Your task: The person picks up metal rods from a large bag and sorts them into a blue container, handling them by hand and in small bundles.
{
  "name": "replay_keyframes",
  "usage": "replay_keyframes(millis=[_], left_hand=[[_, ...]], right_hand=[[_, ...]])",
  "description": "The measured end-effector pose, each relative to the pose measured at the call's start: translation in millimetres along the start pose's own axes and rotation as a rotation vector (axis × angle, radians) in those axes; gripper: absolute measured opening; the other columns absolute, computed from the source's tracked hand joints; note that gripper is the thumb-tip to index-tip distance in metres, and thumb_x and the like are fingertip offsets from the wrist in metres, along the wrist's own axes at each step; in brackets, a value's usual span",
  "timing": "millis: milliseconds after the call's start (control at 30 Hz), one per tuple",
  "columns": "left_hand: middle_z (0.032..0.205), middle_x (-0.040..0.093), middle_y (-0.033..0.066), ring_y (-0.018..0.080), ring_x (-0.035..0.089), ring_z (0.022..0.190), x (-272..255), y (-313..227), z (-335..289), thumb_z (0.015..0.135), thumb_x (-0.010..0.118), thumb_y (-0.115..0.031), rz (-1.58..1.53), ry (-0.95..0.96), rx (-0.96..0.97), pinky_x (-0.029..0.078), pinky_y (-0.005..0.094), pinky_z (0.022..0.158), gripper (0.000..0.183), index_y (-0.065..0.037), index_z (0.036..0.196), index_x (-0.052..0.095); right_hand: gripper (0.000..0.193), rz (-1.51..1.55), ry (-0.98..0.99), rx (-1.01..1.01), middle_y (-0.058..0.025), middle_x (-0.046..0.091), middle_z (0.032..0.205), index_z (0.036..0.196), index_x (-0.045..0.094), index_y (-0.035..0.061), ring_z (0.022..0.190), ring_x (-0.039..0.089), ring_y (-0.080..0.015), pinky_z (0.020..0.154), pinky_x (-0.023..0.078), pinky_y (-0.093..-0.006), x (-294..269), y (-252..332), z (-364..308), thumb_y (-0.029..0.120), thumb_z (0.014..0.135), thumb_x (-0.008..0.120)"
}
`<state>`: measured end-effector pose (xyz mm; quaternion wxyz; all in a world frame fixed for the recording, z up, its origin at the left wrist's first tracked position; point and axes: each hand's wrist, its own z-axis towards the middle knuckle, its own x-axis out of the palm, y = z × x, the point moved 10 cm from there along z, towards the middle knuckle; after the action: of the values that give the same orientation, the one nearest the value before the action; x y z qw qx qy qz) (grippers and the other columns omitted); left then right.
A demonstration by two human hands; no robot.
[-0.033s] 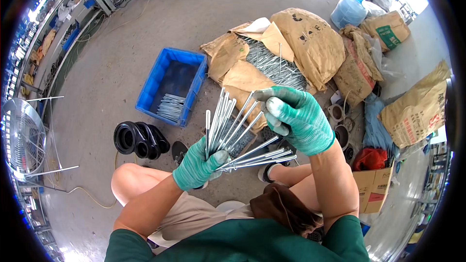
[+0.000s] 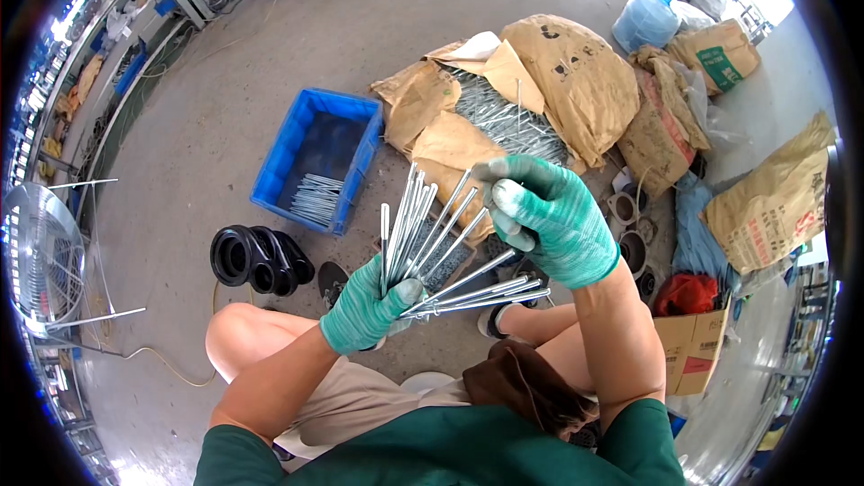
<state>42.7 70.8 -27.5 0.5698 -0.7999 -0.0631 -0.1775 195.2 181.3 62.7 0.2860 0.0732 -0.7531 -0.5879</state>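
Note:
My left hand (image 2: pixel 367 306), in a green and white knit glove, is closed round a fanned bundle of thin silvery metal rods (image 2: pixel 417 225). Some rods point up and away, while others spread to the right. Just beyond the rod tips is my right hand (image 2: pixel 558 220), gloved alike, its thumb and fingers drawn together. Whether anything is between those fingers I cannot make out. Below the rods, partly hidden, a shallow tray (image 2: pixel 465 263) of small grey pieces sits on the floor.
A blue crate (image 2: pixel 270 182) holds a pile of rods (image 2: pixel 317 199). Ahead, a torn brown paper sack (image 2: pixel 576 81) spills more rods (image 2: pixel 508 117). Black ring-shaped parts (image 2: pixel 236 256) stand left of my foot. A fan (image 2: pixel 43 252) is far left; a carton (image 2: pixel 688 351) and more sacks line the right.
My right hand has shifted very slightly. The left hand and its rods look unchanged.

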Motion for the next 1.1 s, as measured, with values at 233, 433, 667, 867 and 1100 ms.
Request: replay_keyframes(millis=[233, 433, 667, 867, 1100], left_hand=[[0.075, 0.065, 0.0091, 0.0079, 0.051, 0.047, 4, 6, -3, 0.098, 0.063, -0.032, 0.001, 0.062, -0.031, 0.038, 0.0221, 0.041, 0.028, -0.006, 0.106, 0.054], [0.076, 0.067, 0.0089, 0.0062, 0.051, 0.047, 6, -3, 0, 0.098, 0.062, -0.031, 0.110, 0.050, 0.068, 0.038, 0.0214, 0.040, 0.027, -0.007, 0.107, 0.053], [0.077, 0.068, 0.0079, 0.0050, 0.052, 0.049, 6, -2, -1, 0.098, 0.062, -0.031, 0.156, 0.075, 0.063, 0.039, 0.0205, 0.043, 0.027, -0.007, 0.105, 0.053], [0.076, 0.068, 0.0071, 0.0045, 0.052, 0.052, 6, 0, 0, 0.097, 0.064, -0.033, 0.170, 0.068, 0.066, 0.040, 0.0207, 0.044, 0.029, -0.006, 0.104, 0.054], [0.077, 0.068, 0.0077, 0.0064, 0.056, 0.057, 10, -11, -2, 0.093, 0.067, -0.040, 0.157, 0.093, 0.083, 0.043, 0.0212, 0.047, 0.038, -0.006, 0.103, 0.054]], right_hand=[[0.018, 0.131, 0.028, 0.045, -0.0005, 0.058, 0.073, 0.103, 0.064, 0.0038, 0.056, 0.049, -0.0065, 0.046, 0.035, -0.0189, 4, -7, 0, 0.018, 0.093, 0.070], [0.022, 0.153, 0.006, 0.028, -0.0010, 0.057, 0.072, 0.104, 0.064, 0.0031, 0.054, 0.047, -0.0056, 0.045, 0.034, -0.0192, 1, -14, 0, 0.020, 0.093, 0.070], [0.022, 0.082, 0.033, 0.070, -0.0004, 0.056, 0.074, 0.105, 0.062, 0.0038, 0.055, 0.047, -0.0054, 0.045, 0.033, -0.0192, 5, -14, 0, 0.019, 0.092, 0.071], [0.027, 0.147, 0.026, 0.098, 0.0001, 0.054, 0.077, 0.107, 0.059, 0.0061, 0.054, 0.046, -0.0051, 0.043, 0.030, -0.0193, 6, -18, 0, 0.023, 0.090, 0.072], [0.025, 0.341, 0.076, 0.223, -0.0069, 0.061, 0.083, 0.108, 0.058, 0.0025, 0.054, 0.047, -0.0104, 0.042, 0.033, -0.0209, 8, -24, -2, 0.026, 0.099, 0.054]])
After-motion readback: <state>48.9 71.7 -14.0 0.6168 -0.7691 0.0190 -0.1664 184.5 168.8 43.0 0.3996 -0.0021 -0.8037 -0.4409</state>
